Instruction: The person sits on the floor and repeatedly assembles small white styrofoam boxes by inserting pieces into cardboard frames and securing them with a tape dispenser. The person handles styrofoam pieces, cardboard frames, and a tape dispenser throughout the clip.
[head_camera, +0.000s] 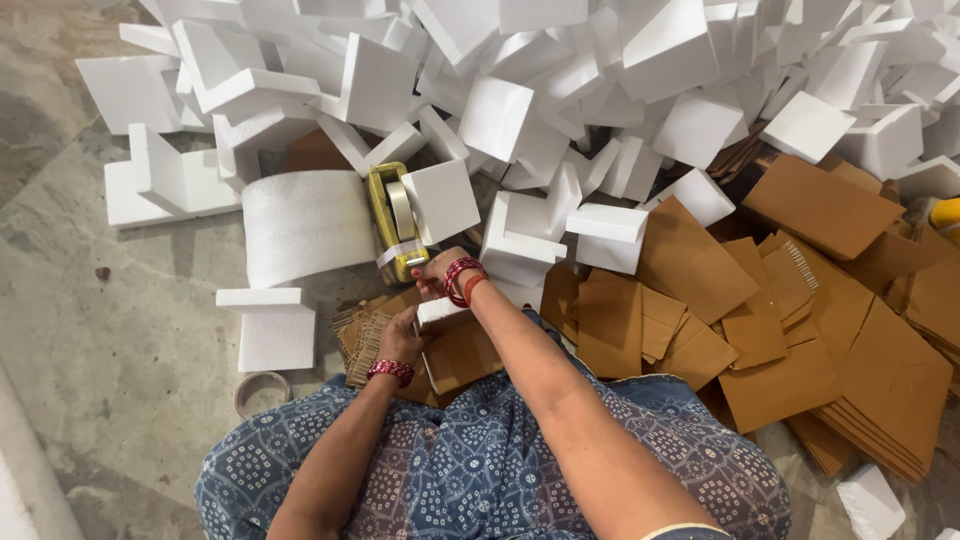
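Your left hand (400, 338) clamps the block (440, 312) at frame centre; your right hand (435, 272) grips the dispenser (392, 222). Loose tape may wrinkle or misalign.

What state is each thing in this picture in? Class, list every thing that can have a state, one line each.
Tape dispenser: yellow, gripped by the right hand, tape strip pulled out.
Foam block: white, lying on the cardboard sheet, under the right wrist.
Left hand: resting at the foam block's left end.
Foam pieces: heaped loosely.
Cardboard sheets: flat, scattered and stacked.
Foam sheet: curled.
Tape core: lying flat on floor.
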